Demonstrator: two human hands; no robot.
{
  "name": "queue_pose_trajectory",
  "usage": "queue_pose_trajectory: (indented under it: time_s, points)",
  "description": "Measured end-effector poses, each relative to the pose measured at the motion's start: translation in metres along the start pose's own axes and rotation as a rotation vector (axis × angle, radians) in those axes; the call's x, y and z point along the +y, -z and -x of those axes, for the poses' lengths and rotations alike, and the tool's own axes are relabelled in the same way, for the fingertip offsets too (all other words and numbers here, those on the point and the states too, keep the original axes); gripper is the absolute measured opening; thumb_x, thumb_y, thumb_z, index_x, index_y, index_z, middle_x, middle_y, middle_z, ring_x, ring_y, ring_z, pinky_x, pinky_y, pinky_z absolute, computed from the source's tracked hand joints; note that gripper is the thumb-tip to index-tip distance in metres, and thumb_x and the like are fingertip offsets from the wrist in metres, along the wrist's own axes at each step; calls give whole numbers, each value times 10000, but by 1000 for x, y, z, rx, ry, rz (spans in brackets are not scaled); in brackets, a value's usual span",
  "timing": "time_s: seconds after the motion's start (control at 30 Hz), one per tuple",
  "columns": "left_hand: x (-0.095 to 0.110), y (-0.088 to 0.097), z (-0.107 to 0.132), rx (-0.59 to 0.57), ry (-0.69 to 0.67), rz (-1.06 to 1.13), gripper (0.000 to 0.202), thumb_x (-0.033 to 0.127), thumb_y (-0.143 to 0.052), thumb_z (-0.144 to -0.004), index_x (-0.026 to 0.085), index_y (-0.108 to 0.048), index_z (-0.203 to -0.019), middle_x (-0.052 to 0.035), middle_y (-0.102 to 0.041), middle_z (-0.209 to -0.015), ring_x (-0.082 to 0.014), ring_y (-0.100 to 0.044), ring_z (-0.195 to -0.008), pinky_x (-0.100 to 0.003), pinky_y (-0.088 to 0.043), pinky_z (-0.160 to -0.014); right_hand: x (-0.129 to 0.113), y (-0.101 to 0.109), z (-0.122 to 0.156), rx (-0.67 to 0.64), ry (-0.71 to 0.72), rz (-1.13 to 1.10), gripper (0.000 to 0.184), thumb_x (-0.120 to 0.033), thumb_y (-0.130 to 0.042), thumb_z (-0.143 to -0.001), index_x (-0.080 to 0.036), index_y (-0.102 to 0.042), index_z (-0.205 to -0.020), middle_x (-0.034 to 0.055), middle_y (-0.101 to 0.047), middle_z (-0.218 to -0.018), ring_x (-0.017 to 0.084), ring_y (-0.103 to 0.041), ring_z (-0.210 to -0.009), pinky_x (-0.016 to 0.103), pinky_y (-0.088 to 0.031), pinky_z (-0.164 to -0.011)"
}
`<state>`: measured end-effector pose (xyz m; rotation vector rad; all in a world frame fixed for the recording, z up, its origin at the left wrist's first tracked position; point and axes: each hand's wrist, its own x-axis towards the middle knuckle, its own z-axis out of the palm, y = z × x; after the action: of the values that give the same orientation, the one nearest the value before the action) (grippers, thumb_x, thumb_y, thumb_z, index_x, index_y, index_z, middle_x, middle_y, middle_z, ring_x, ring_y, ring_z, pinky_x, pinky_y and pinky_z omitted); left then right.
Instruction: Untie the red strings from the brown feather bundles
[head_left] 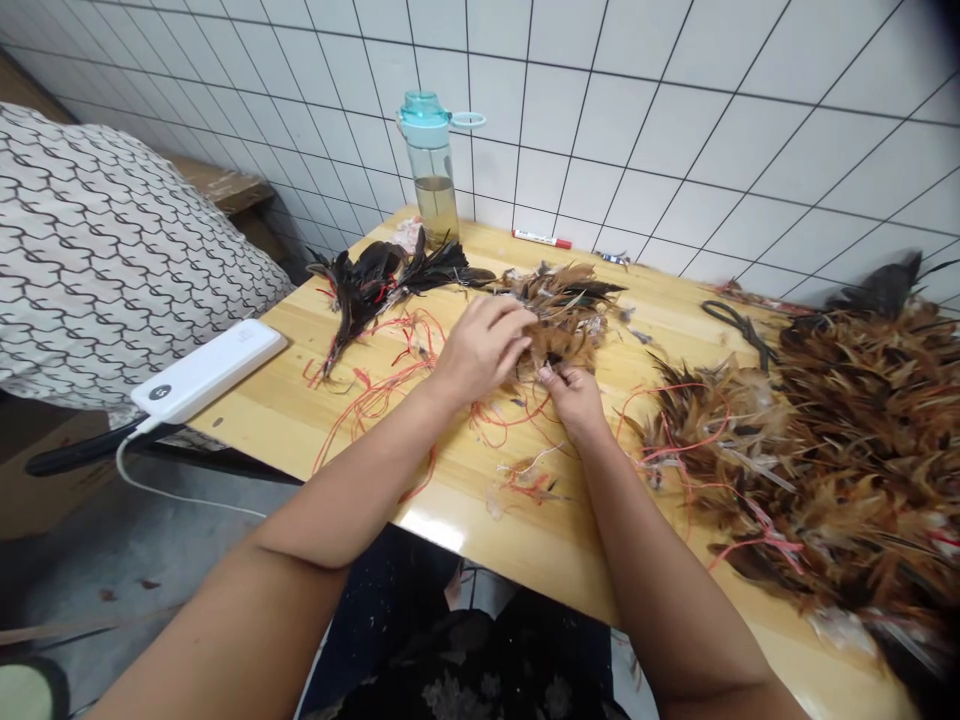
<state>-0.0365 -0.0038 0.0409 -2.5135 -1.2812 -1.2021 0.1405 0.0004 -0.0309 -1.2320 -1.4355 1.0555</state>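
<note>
Near the middle of the table, my right hand [576,398] pinches the near edge of a bunch of brown feathers [562,347] between thumb and fingers. My left hand [486,345] is just to its left, with bent fingers closed together at the side of the bunch. What lies between those left fingertips is hidden. Beyond both hands is a loose heap of brown and dark feathers [559,290]. Red cords [375,390] lie in loops left of my left hand, and a few scraps of feather and thread [532,480] lie below the hands.
Black feathers [375,280] lie at the back left, by a water bottle [435,180]. A large pile of brown feathers [862,430] covers the right side. A red-and-white marker [541,239] lies along the wall. A white power bank [210,370] with a cable sits at the table's left edge.
</note>
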Motion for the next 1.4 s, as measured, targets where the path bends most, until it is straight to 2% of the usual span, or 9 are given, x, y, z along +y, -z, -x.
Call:
queue_pose_trajectory:
  time_s: [0.1,0.2,0.3,0.5,0.67,0.8,0.9,1.13,1.4]
  points:
    - [-2,0,0,38,192,96,185,250,-489,-898,154,-642,-936,-95,-626,-969,-203,-545,-981,-353,-418,-923,0,1,-1,63,-14,-126,344,-507,-622,-696,-166,-649,-733,18,-648,-715,149,-568,-696,297,-463,-714]
    - [-2,-11,2,-187,334,353,155,249,-550,-848,152,-668,-820,-39,-647,-807,-153,-578,-803,-287,-453,-791,2,1,-2,55,0,-131,329,-492,-621,-697,-164,-650,-716,27,-664,-724,162,-590,-714,311,-471,-734]
    - [-1,-27,5,-359,448,599,178,301,-588,-809,147,-673,-780,-11,-645,-736,-129,-572,-704,-251,-450,-679,4,1,-2,42,25,-7,312,-469,-601,-719,-167,-629,-643,17,-624,-645,157,-564,-668,299,-454,-686]
    - [-4,-42,12,-365,597,826,259,367,-609,-770,131,-621,-663,0,-572,-588,-90,-496,-550,-218,-403,-554,3,3,-3,17,121,356,346,-371,-603,-744,-198,-463,-479,-9,-494,-528,127,-445,-568,258,-357,-577]
    - [-9,-46,14,-373,577,791,216,319,-638,-751,130,-626,-647,-13,-611,-607,-98,-528,-562,-217,-420,-556,0,2,0,-38,161,601,302,-296,-555,-793,-210,-479,-513,10,-504,-534,151,-465,-585,269,-367,-596]
    - [-5,-46,15,-359,476,594,92,220,-654,-740,133,-666,-712,-14,-656,-698,-127,-583,-663,-229,-443,-628,-8,-2,7,-66,94,809,159,-195,-505,-804,-186,-640,-721,89,-649,-769,206,-577,-734,297,-392,-646]
    - [0,-43,14,-336,360,439,119,186,-673,-735,147,-689,-846,-27,-673,-789,-154,-605,-764,-252,-456,-713,-16,-6,13,-49,42,904,209,-143,-476,-805,-165,-670,-880,134,-674,-912,242,-608,-812,317,-396,-658]
    - [6,-40,12,-280,258,337,104,176,-582,-792,142,-669,-840,-58,-658,-822,-163,-609,-783,-269,-459,-738,-22,-11,18,11,23,833,218,-198,-451,-870,-166,-658,-810,144,-662,-903,242,-606,-785,331,-397,-662]
    - [-1,-47,14,-187,401,483,173,286,-616,-777,134,-650,-852,-39,-663,-780,-150,-592,-736,-262,-476,-701,-14,-11,15,19,174,611,192,-245,-498,-844,-194,-565,-672,52,-597,-754,179,-528,-745,291,-396,-690]
